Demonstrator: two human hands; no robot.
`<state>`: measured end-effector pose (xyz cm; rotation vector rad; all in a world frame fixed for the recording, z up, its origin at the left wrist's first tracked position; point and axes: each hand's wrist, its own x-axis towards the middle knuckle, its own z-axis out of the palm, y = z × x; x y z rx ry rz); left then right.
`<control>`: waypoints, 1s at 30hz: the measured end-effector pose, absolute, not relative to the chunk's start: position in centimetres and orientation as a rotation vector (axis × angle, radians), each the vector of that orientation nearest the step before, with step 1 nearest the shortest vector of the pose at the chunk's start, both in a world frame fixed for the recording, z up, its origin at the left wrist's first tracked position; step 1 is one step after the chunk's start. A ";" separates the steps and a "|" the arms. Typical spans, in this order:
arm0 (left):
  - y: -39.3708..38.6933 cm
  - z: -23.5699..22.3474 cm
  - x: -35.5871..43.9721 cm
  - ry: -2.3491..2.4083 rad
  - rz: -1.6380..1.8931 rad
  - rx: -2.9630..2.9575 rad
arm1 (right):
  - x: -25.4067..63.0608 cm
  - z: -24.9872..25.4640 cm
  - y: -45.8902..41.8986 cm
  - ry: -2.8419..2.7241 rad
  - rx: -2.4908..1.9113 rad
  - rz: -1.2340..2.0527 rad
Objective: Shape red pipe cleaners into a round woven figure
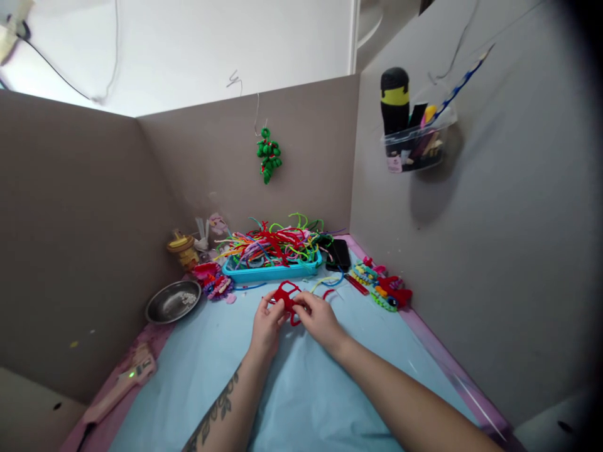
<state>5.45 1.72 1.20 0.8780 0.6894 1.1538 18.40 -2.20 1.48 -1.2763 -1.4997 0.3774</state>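
Between my two hands is a red pipe cleaner shape point(285, 294) bent into open loops, raised a little above the blue table cover. My left hand point(268, 323) pinches its left side between thumb and fingers. On the right side, my right hand point(316, 317) grips a loop with closed fingertips. One loop stands up at the top and another hangs below. The fingers hide part of its middle. Just beyond the hands lies a short red pipe cleaner piece point(328, 293), near the blue tray point(271, 273) heaped with multicoloured pipe cleaners point(277, 242).
At left are a metal bowl point(173, 302) with small pale bits and a glue gun point(125, 383) with a green light. Finished colourful pieces point(384, 285), a red-handled tool point(357, 284) and a black phone point(338, 255) lie at right. Grey panels point(471, 251) wall the table.
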 end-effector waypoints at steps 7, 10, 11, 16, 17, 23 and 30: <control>1.6 1.3 5.5 0.740 1.127 0.899 | 18.7 1.4 -2.1 -1.527 -1.275 0.300; 1.5 1.2 5.6 0.763 1.117 0.944 | 18.7 1.3 -2.1 -1.538 -1.287 0.295; 1.4 1.2 5.6 0.770 1.119 0.955 | 18.7 1.3 -2.1 -1.542 -1.290 0.295; 1.5 1.0 5.7 0.815 1.142 0.990 | 18.6 1.3 -2.2 -1.563 -1.275 0.319; 1.4 0.9 5.8 0.824 1.151 1.004 | 18.6 1.3 -2.2 -1.559 -1.272 0.330; 1.1 1.2 6.1 0.856 1.195 1.114 | 18.4 0.6 -1.4 -1.347 -1.304 0.454; 1.1 1.1 6.2 0.853 1.205 1.193 | 18.4 0.2 -0.8 -1.222 -1.348 0.492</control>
